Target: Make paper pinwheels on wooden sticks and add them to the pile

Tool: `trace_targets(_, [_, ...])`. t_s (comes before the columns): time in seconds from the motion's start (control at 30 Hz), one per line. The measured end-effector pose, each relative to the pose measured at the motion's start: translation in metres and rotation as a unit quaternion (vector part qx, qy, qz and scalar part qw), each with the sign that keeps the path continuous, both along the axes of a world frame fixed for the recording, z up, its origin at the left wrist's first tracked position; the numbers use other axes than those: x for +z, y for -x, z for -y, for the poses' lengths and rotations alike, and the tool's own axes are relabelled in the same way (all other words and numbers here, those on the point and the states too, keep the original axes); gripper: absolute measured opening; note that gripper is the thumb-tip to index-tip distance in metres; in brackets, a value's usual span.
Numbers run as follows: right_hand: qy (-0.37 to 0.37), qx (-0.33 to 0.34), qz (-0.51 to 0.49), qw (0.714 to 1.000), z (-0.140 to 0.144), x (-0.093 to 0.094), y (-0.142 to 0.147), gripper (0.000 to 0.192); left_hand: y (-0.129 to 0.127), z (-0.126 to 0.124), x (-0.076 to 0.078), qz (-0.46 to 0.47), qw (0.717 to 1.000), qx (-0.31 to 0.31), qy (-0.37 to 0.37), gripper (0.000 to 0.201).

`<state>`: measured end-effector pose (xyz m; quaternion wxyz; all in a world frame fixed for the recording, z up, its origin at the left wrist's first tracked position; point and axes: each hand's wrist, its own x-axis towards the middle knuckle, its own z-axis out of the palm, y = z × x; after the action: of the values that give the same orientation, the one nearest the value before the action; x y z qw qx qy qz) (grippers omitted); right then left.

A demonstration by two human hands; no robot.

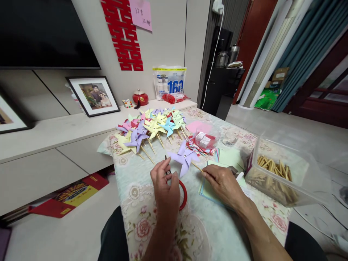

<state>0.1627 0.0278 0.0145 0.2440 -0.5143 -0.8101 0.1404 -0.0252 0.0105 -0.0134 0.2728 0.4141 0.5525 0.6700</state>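
head view, twelve o'clock taken as away from the wearer: the right hand (223, 179) is closed in a pinch on the wooden stick (197, 166) of a purple pinwheel (185, 156), and is thus the nearer hand. the pinwheel lies at ten o'clock from it, above the table (225, 239); its stick, the long axis, runs four to ten o'clock, blades at the ten o'clock end. the left hand (165, 185) is loosely curled, thumb and fingers parted, nothing seen in the grip; the pinwheel lies at about one o'clock from it, just beside the fingertips, contact not determinable. red-handled scissors (185, 195) lie partly hidden by the left hand, tips toward eleven. finished pinwheels (154, 127) are grouped at ten to eleven from the purple one.
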Motion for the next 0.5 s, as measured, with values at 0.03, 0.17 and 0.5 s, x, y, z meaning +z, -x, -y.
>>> trace_targets(0.03, [-0.011,-0.001,0.020,1.000,0.0010,-0.0004,-0.0009,0.029,0.0005,0.0002,0.0002,-0.043,0.999,0.006,-0.008,0.040])
trace_targets(0.17, [-0.031,-0.001,0.078,0.996,0.0044,-0.0005,-0.0004,0.032,0.0023,0.0015,0.0014,-0.136,0.991,0.012,-0.012,0.033])
trace_targets(0.5, [-0.023,0.026,0.092,0.995,0.0058,0.0004,0.0000,0.031,0.0033,-0.0021,-0.0025,-0.112,0.993,-0.009,0.023,0.010])
